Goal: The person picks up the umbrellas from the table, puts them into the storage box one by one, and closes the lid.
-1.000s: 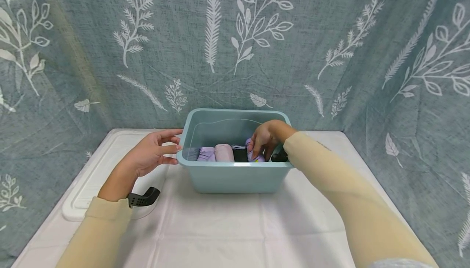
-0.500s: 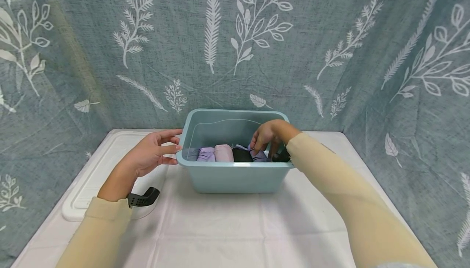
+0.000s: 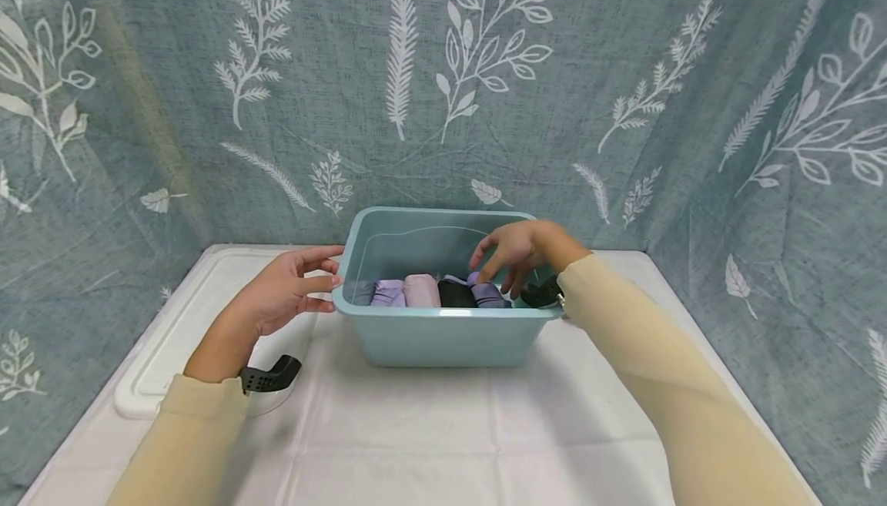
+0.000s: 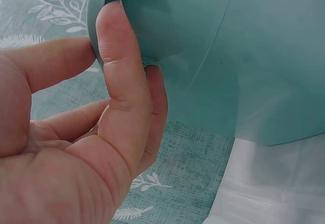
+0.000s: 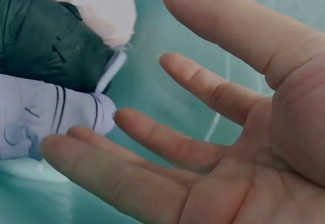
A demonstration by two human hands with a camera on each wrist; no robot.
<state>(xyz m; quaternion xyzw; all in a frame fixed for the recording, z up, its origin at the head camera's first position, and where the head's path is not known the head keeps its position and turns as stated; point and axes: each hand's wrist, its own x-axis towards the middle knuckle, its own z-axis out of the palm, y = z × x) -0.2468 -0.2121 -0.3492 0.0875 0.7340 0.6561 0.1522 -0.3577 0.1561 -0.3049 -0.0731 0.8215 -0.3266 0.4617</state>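
A light blue-green plastic bin (image 3: pixel 443 340) stands on the white cloth and holds several rolled fabric bundles side by side. My left hand (image 3: pixel 294 288) touches the bin's left rim from outside, fingers loosely bent, thumb tip at the rim. Inside the bin's right part, my right hand (image 3: pixel 513 253) hovers with spread fingers just over a greyish-lilac bundle (image 5: pixel 53 115), which has dark stripes and a button. Beside that bundle lies a black one (image 3: pixel 456 293) with a pale strap at its end. Farther left are a pink bundle (image 3: pixel 422 291) and another lilac bundle (image 3: pixel 389 293).
A white lid (image 3: pixel 159 352) lies on the table at the left, partly under my left forearm. Another white flat edge (image 3: pixel 627 261) shows behind the bin on the right. Patterned grey-blue curtains (image 3: pixel 333 67) enclose the back and both sides.
My right hand has let go of the greyish-lilac bundle and moved slightly up and right, its fingers spreading. The bundle now sits lower, next to the black one. My left hand stays still.
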